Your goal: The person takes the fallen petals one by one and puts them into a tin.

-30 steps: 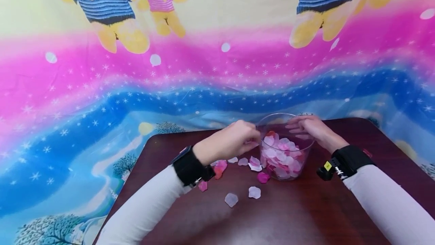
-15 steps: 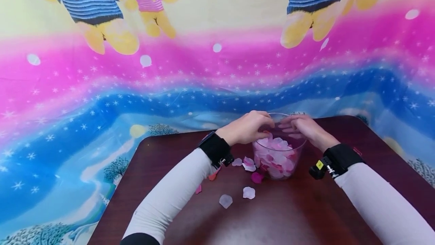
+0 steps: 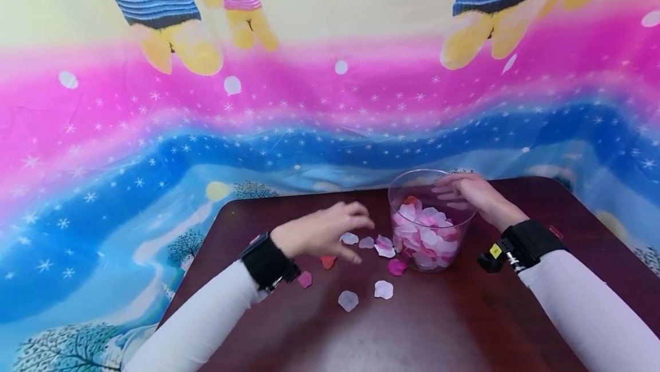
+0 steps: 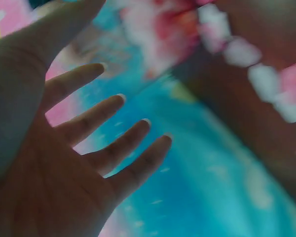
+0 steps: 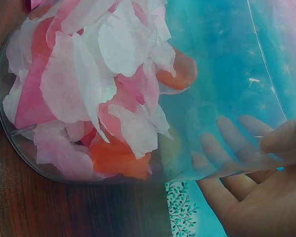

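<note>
A clear plastic tub (image 3: pixel 430 220), partly filled with pink, white and orange artificial petals (image 5: pixel 108 74), stands upright on the dark table. My right hand (image 3: pixel 476 197) holds the tub by its right side near the rim; in the right wrist view its fingers (image 5: pixel 227 143) show through the clear wall, with the thumb by the rim. To the left of the tub, my left hand (image 3: pixel 327 228) is above the table with its fingers spread and nothing in them. Loose petals lie beneath and beside it, among them a white petal (image 3: pixel 384 289) and a magenta petal (image 3: pixel 397 267).
The dark brown table (image 3: pixel 438 326) has rounded far corners. Behind it hangs a printed cloth (image 3: pixel 309 97) with bears and snowflakes. Further loose petals, one orange petal (image 3: pixel 327 261) and one pink petal (image 3: pixel 305 279), lie on the table left of the tub.
My left hand went to the tub's rim, then moved back left and lower over the loose petals, its fingers now spread. The right hand stays on the tub.
</note>
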The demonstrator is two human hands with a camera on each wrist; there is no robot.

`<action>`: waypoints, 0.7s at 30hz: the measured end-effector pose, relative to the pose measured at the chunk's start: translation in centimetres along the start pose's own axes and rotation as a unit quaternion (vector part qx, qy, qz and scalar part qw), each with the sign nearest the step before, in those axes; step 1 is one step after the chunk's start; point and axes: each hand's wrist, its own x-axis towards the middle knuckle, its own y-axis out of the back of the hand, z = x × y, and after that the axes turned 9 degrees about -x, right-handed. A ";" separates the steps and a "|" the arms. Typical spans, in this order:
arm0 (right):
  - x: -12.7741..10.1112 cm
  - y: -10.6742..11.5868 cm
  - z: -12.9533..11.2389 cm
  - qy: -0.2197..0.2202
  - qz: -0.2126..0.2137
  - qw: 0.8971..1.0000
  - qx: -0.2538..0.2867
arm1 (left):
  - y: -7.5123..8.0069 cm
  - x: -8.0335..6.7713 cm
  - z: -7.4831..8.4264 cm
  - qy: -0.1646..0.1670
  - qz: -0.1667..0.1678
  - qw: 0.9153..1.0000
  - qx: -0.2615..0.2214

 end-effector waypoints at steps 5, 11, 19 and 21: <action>0.1 0.3 0.1 -0.005 0.000 1.000 -0.003 | -5.3 -2.3 -1.1 -0.007 -0.036 0.997 0.064; 0.1 0.3 0.0 -0.006 0.005 1.000 -0.005 | -9.4 -2.6 -1.8 -0.074 -0.020 0.991 0.114; 0.1 0.1 0.1 -0.001 0.001 1.000 0.000 | -10.6 -0.9 -1.8 -0.083 -0.006 0.990 0.115; 0.2 0.0 0.1 -0.002 0.001 1.000 0.001 | -10.7 -0.4 -1.7 -0.076 -0.007 0.992 0.103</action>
